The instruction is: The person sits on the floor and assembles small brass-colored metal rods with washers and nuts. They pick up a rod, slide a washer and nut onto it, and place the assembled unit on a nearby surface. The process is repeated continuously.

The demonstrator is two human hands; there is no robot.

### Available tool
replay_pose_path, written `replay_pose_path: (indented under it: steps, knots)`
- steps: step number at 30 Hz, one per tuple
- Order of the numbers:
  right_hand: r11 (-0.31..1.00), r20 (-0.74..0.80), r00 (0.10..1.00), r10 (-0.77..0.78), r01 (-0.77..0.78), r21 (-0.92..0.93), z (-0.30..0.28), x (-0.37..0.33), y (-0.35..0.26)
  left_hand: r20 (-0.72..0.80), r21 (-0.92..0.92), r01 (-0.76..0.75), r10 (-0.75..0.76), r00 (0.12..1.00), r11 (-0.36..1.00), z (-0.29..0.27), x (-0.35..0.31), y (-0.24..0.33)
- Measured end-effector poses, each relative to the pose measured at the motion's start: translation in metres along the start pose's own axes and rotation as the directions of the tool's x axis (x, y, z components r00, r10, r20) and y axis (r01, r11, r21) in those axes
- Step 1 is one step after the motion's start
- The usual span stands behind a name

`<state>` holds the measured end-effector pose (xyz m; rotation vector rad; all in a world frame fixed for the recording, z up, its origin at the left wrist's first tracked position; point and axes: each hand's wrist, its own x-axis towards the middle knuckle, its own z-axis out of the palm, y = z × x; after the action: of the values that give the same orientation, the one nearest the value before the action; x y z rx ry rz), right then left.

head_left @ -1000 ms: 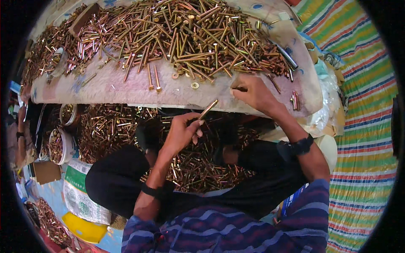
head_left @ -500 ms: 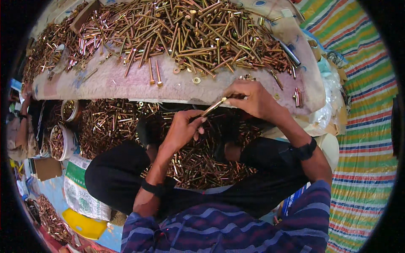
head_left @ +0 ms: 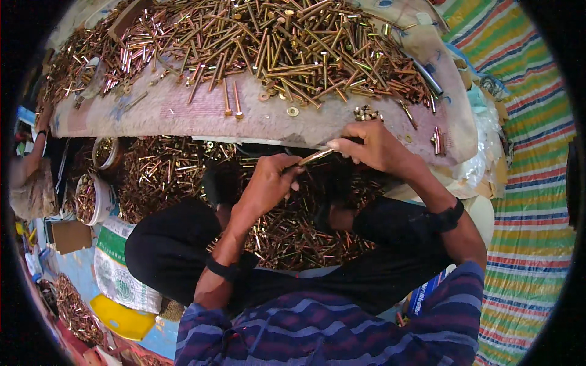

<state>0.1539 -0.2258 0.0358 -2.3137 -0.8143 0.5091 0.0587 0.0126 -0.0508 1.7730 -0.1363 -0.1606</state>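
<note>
My left hand (head_left: 268, 183) pinches one end of a brass-coloured bolt (head_left: 315, 157), which slants up to the right over the gap between table edge and lap. At its other end, the closed thumb and fingers of my right hand (head_left: 373, 146) grip the tip. Whether a small nut sits between those fingertips is hidden. Just beyond the right hand lies a little heap of nuts (head_left: 367, 113) on the cloth-covered table (head_left: 201, 119). A flat washer (head_left: 293, 111) rests further left, near two separate long bolts (head_left: 237, 102).
A large heap of bolts (head_left: 268, 49) covers the table's far part, with a metal tube (head_left: 427, 76) at its right. More loose bolts (head_left: 281, 244) lie below, around my legs. Buckets of hardware (head_left: 105, 198) and another person's arm (head_left: 36, 152) are at left.
The right hand has shifted slightly down and right, uncovering more of the nut heap. Both hands still hold the bolt. The view has moved a little.
</note>
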Motion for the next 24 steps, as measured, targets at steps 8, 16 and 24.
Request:
replay_pose_path:
  steps: [8,16,24]
  knots:
    - [0.979,-0.036,0.989,-0.145,0.138,-0.147,0.01,0.004,0.001,0.012,-0.027,0.02,-0.019,1.0,0.999,0.001,0.003,-0.006]
    - [0.998,0.096,0.995,-0.031,0.036,-0.053,0.009,0.008,0.009,0.079,-0.039,0.108,-0.105,0.991,0.993,0.0,0.002,-0.002]
    - [0.987,0.13,0.986,0.109,-0.123,0.106,0.012,0.011,0.0,0.153,-0.057,0.162,-0.151,0.977,0.985,-0.004,0.004,-0.001]
